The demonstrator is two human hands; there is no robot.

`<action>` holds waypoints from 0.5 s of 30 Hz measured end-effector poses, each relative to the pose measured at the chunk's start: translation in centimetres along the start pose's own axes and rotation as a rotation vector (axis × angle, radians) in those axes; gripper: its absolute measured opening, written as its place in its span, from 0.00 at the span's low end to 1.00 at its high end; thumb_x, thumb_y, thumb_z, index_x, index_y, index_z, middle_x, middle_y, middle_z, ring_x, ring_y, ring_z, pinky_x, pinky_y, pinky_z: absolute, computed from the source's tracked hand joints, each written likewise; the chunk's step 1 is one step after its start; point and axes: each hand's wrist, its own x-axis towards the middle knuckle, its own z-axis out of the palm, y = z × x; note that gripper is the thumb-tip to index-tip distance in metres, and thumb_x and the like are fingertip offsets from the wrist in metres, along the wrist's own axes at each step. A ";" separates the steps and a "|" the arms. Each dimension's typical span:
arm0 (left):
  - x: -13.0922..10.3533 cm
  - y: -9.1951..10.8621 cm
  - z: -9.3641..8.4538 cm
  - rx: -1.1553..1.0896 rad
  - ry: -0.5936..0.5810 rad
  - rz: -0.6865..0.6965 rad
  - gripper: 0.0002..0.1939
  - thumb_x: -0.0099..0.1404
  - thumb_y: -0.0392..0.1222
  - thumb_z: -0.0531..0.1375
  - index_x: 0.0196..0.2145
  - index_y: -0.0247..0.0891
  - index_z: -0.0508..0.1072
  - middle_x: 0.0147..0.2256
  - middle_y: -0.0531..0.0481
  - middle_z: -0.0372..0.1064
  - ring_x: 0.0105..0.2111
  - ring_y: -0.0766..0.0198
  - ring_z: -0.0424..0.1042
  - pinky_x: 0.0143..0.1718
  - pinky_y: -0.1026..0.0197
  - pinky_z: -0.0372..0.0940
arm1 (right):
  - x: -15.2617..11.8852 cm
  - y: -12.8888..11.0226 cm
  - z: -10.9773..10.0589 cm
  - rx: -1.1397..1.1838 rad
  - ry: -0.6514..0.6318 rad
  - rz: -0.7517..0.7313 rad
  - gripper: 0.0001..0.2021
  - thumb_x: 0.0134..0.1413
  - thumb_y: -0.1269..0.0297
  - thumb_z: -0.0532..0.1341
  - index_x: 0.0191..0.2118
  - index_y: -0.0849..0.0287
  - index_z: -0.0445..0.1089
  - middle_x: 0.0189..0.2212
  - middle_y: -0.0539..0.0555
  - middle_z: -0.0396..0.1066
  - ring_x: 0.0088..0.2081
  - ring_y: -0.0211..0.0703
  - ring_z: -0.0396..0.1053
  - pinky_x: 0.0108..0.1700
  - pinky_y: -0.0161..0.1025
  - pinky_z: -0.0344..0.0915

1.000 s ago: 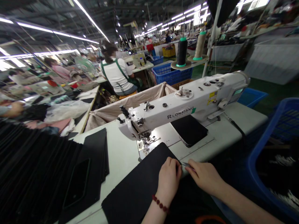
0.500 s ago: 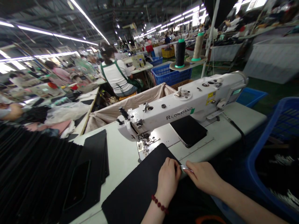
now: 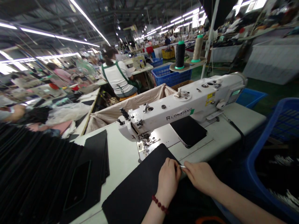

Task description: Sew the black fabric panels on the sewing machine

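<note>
My left hand [image 3: 168,175], with a red bead bracelet at the wrist, is closed at the right edge of a large black panel [image 3: 137,183]. Close beside it, my right hand [image 3: 198,174] pinches a small silvery tool [image 3: 182,166] whose end meets my left fingertips. What exactly the left fingers grip is hidden. The panel lies on the pale table in front of the white sewing machine [image 3: 173,109], its far end near the lit needle area. A stack of smaller black pieces [image 3: 190,132] lies under the machine arm.
At the left are a tall pile of black pieces [image 3: 30,174] and a dark phone [image 3: 78,185] on black panels. A blue basket [image 3: 255,155] stands at the right. Thread cones [image 3: 180,54] rise behind the machine. A seated person [image 3: 116,76] in a white shirt is beyond.
My right hand has shifted slightly left, nearer my left hand, and less of the silvery tool shows. My left hand and the black panel are nearly unmoved.
</note>
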 end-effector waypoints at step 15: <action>-12.5 -9.4 -7.1 0.393 -0.008 0.145 0.38 0.52 0.43 0.66 0.59 0.53 0.60 0.62 0.47 0.54 0.60 0.41 0.54 0.58 0.37 0.52 | 0.6 0.5 -0.5 0.315 0.065 -0.133 0.17 0.57 0.57 0.58 0.52 0.51 0.64 0.50 0.53 0.68 0.39 0.42 0.72 0.39 0.37 0.65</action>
